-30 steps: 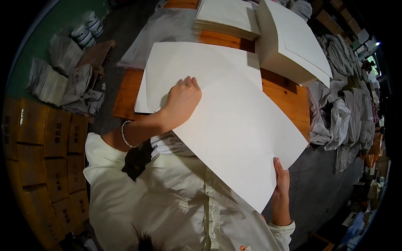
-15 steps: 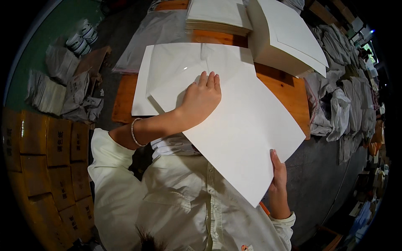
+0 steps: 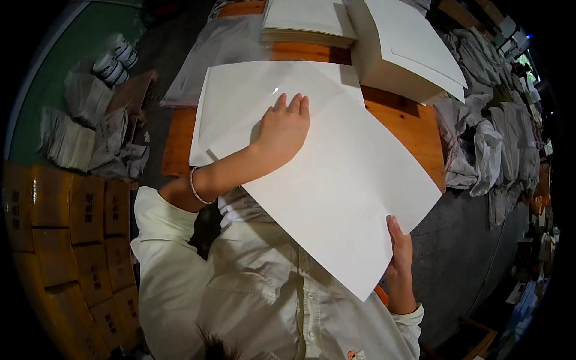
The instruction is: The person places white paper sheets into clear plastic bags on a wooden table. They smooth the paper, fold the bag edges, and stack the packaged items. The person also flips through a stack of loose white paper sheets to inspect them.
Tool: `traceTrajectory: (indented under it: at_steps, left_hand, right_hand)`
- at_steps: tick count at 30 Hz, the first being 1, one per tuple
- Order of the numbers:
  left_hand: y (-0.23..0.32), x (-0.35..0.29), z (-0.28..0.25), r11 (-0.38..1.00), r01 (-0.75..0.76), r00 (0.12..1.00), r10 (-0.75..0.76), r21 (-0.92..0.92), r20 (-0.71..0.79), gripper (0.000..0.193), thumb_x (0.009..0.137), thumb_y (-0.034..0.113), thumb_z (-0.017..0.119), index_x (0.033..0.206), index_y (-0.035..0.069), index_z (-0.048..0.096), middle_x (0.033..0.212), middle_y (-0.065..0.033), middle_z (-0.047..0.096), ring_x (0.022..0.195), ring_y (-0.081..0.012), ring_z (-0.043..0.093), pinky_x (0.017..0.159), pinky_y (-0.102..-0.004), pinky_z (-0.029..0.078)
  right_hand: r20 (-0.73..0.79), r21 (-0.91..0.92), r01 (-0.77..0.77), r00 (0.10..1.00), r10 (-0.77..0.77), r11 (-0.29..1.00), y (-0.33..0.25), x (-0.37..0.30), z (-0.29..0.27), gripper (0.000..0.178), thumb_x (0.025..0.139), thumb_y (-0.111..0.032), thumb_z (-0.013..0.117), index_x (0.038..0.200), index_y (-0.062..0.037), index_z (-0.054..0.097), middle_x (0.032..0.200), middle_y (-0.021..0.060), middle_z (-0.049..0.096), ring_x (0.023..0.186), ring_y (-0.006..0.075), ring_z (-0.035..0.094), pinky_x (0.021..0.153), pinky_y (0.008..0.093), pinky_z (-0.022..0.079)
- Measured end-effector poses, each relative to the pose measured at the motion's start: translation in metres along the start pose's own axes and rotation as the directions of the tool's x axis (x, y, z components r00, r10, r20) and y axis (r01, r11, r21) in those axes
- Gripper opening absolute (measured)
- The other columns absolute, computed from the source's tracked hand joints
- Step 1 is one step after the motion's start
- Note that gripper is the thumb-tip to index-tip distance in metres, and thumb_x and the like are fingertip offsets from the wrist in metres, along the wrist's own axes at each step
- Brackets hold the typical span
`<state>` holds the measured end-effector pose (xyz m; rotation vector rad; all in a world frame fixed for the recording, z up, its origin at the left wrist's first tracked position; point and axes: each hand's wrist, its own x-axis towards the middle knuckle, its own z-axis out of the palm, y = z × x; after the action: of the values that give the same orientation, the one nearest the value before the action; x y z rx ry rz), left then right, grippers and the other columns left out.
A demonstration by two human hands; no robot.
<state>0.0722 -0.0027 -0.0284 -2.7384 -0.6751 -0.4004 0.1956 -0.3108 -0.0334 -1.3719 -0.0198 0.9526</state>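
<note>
A large white paper sheet (image 3: 342,198) lies slantwise, its near corner jutting past the table toward my body. My right hand (image 3: 400,252) grips its right edge, thumb on top and the other fingers hidden beneath. My left hand (image 3: 284,129) rests on the sheet's upper part with its fingers stretched forward. Under and around that hand, a clear plastic film (image 3: 240,108) shows by its sheen and faint edges. Below lies another white sheet or stack (image 3: 199,153), squarer to the table; I cannot tell how many layers.
The wooden table (image 3: 414,138) carries a stack of pale sheets (image 3: 309,24) and a taller white stack (image 3: 408,48) behind. Clear plastic bags (image 3: 213,60) lie at the far left. Taped cartons (image 3: 90,234) stand left; wrapped bundles (image 3: 480,138) lie right.
My left hand has slid slightly left across the film, and the upright crease beyond its fingers has flattened. The slanted sheet's left side reaches a little further left. My right hand keeps its grip.
</note>
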Motion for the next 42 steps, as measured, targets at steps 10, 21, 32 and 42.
traceTrajectory:
  at_steps: [10,21,32,42]
  left_hand:
    - [0.009,-0.005,-0.004,0.998,-0.020,1.000,0.019,-0.065,-0.012,0.045,0.087,0.011,0.053,0.129,-0.003,0.048,0.135,-0.0172,0.049,0.123,-0.0384,0.048,0.091,-0.0456,0.049]
    - [0.012,-0.010,-0.065,0.994,-0.096,0.960,0.078,-0.055,-0.270,0.047,0.087,0.017,0.052,0.130,-0.003,0.048,0.138,-0.0185,0.045,0.128,-0.0383,0.040,0.099,-0.0591,0.035]
    - [0.054,-0.016,-0.004,0.965,-0.126,0.992,0.118,-0.228,-0.047,0.044,0.093,0.021,0.049,0.131,0.000,0.047,0.141,-0.0162,0.042,0.130,-0.0371,0.038,0.098,-0.0641,0.032]
    - [0.052,-0.017,-0.001,0.943,-0.114,0.987,0.144,-0.314,0.074,0.043,0.096,0.022,0.045,0.134,0.001,0.045,0.143,-0.0180,0.038,0.133,-0.0390,0.034,0.100,-0.0634,0.032]
  right_hand:
    - [0.037,0.102,-0.010,0.999,0.006,0.995,0.026,0.008,0.010,0.049,0.094,-0.025,0.058,0.130,0.0042,0.041,0.118,0.0132,0.055,0.104,0.0184,0.057,0.084,0.0320,0.051]
    - [0.032,0.141,0.023,0.999,-0.028,0.990,0.038,-0.010,-0.002,0.050,0.095,-0.026,0.057,0.134,-0.0003,0.038,0.121,0.0108,0.054,0.106,0.0192,0.056,0.087,0.0326,0.049]
    - [-0.044,0.181,-0.062,0.997,0.071,0.982,0.041,-0.014,0.004,0.051,0.096,-0.024,0.055,0.135,0.0029,0.037,0.127,0.0122,0.051,0.110,0.0204,0.055,0.089,0.0328,0.050]
    - [0.447,-0.278,-0.213,0.834,0.322,0.937,0.021,-0.004,0.016,0.037,0.097,-0.019,0.051,0.122,0.0075,0.048,0.110,0.0192,0.061,0.092,0.0246,0.065,0.077,0.0326,0.057]
